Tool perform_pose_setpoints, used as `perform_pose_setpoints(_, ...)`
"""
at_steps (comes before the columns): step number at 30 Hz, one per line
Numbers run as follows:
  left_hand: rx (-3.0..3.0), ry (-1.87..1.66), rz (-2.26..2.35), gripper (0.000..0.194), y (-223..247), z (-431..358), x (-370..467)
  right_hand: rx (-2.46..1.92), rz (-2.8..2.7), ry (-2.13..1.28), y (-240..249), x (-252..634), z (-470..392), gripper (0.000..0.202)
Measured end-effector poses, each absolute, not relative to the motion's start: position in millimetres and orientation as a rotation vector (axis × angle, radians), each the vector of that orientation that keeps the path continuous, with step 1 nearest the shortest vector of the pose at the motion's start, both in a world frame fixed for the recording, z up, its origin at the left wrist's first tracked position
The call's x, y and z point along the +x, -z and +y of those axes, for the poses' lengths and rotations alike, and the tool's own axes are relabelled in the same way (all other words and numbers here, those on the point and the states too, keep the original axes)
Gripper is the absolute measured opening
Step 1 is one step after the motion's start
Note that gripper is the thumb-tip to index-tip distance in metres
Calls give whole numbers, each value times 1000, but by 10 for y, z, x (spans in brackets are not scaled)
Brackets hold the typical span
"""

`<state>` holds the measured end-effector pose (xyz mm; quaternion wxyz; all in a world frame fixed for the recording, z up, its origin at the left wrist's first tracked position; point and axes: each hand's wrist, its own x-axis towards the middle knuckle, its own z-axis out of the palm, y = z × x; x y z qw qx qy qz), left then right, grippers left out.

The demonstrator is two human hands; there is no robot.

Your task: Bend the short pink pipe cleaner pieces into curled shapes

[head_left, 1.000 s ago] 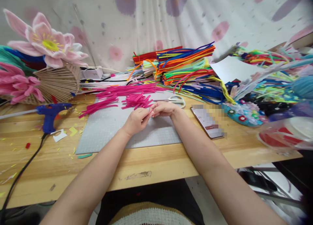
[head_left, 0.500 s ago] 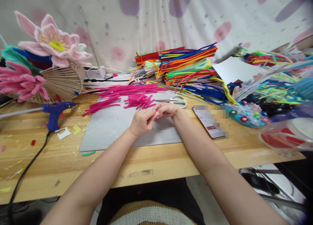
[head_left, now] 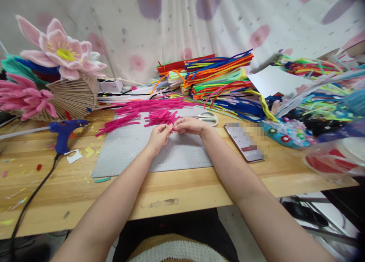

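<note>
Pink stem piece sits pinched between nearly closed fingertips of left hand and right hand over grey mat, left fingers now less curled, both hands nearer short pink pile, fingerwork apparently ongoing.
</note>
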<state>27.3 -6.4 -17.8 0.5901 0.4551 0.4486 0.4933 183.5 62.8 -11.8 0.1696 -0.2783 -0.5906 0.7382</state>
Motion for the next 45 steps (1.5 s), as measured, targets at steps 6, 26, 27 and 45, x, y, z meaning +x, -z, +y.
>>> perform_pose_setpoints(6,893,-1129,1013,30,112,-91,288,-787,-1668,-2106,96,1805,614,22)
perform_pose_setpoints(26,800,-1247,922,29,163,8,168,-757,-1732,-1909,94,1648,469,32)
perform_pose_setpoints(27,823,-1273,940,30,165,27,136,-764,-1754,-1872,102,1636,466,34)
perform_pose_setpoints(45,923,-1453,1202,23,221,124,23,-843,-1920,-1534,104,1568,429,30)
